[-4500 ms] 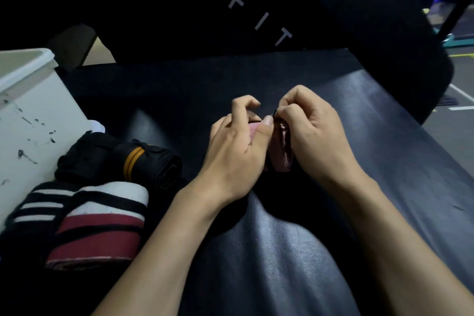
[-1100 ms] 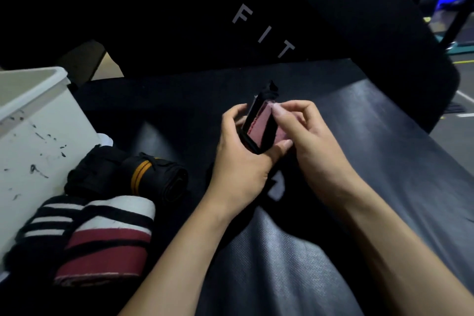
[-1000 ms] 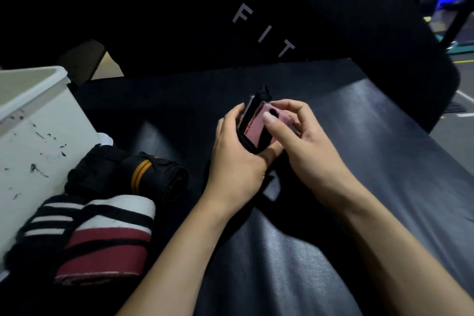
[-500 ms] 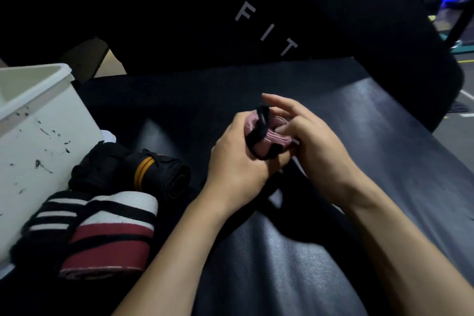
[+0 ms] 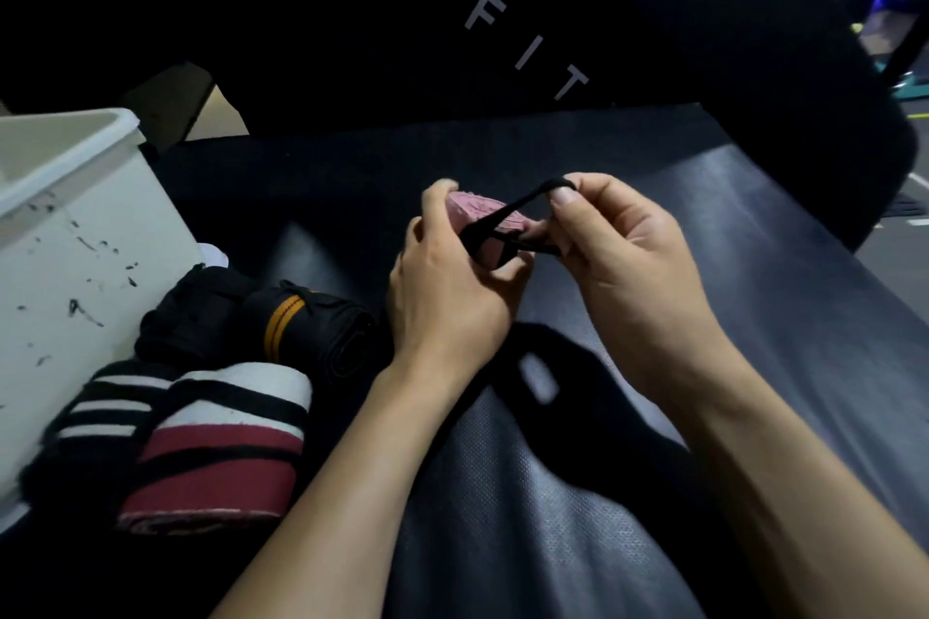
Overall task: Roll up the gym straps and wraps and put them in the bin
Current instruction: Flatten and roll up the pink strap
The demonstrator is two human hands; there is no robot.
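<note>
The left hand (image 5: 447, 287) grips a rolled pink wrap (image 5: 485, 229), fingers curled round it above the black padded bench (image 5: 754, 297), while the right hand (image 5: 623, 256), just beside it, pinches the wrap's thin black loop (image 5: 523, 204) between thumb and fingertips and holds it stretched taut across the roll. Well off to the left of the left hand lie a black roll with orange stripes (image 5: 301, 327) and a red, white and black striped roll (image 5: 221, 447), both against the white bin (image 5: 75, 236).
</note>
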